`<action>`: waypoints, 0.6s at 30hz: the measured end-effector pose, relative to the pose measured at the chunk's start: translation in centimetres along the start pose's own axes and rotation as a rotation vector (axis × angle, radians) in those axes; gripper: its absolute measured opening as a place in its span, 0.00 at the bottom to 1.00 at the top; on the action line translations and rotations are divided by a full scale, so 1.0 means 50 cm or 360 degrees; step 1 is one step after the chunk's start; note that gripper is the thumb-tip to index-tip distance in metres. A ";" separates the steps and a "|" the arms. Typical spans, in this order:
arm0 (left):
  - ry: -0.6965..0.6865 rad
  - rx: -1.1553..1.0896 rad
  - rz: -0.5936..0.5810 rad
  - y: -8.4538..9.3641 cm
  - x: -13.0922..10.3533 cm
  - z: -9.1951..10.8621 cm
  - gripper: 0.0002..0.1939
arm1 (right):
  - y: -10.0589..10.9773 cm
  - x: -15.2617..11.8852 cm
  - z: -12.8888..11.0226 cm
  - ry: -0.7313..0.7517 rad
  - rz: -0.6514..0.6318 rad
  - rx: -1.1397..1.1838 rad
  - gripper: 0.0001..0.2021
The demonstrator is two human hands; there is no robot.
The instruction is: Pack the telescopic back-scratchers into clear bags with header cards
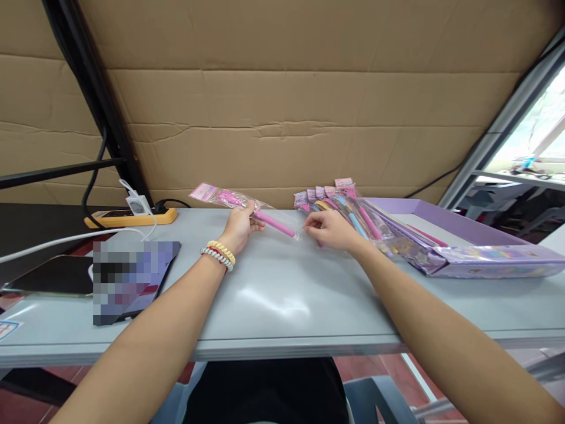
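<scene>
My left hand is closed around a slim pink stick with a knobby pink head, packed in a clear plastic sleeve with a pink card at its far left end. The sleeve is tilted down to the right. Close to its lower right end is my right hand, thumb and fingers pinched together; what they hold, if anything, is hidden. Behind and beside my right hand lie several similar packaged sticks in pink, blue, yellow and purple, fanned out with their cards toward the back.
On the right a shallow purple box stands with a pink stick inside. At the left are a tablet-like device, a dark flat device and a yellow power strip with cables. Cardboard walls the back of the grey table.
</scene>
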State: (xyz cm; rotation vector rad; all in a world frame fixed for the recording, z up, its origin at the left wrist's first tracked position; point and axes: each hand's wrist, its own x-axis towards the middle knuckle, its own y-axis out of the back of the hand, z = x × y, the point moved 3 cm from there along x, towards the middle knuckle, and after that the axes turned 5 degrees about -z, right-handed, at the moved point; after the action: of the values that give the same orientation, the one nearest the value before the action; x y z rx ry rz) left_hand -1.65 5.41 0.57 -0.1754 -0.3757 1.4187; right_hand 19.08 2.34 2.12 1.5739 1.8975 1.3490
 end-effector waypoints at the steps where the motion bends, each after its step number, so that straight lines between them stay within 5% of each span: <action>1: -0.0010 -0.0024 0.0017 0.002 0.001 0.001 0.13 | 0.001 -0.001 0.004 0.0015 -0.0058 0.0003 0.06; 6: -0.0015 -0.0089 -0.0030 0.001 0.001 -0.002 0.12 | -0.007 -0.003 -0.009 0.0032 -0.0120 -0.0058 0.11; 18: -0.0036 -0.0234 -0.0117 -0.016 -0.015 0.007 0.10 | -0.012 0.002 0.024 0.0031 0.0047 0.0507 0.18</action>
State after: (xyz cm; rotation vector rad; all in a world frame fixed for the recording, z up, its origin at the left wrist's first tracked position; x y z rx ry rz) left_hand -1.13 4.49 1.06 -0.2630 -0.5008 1.3218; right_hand 19.58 2.98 1.05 1.7436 2.1952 1.1171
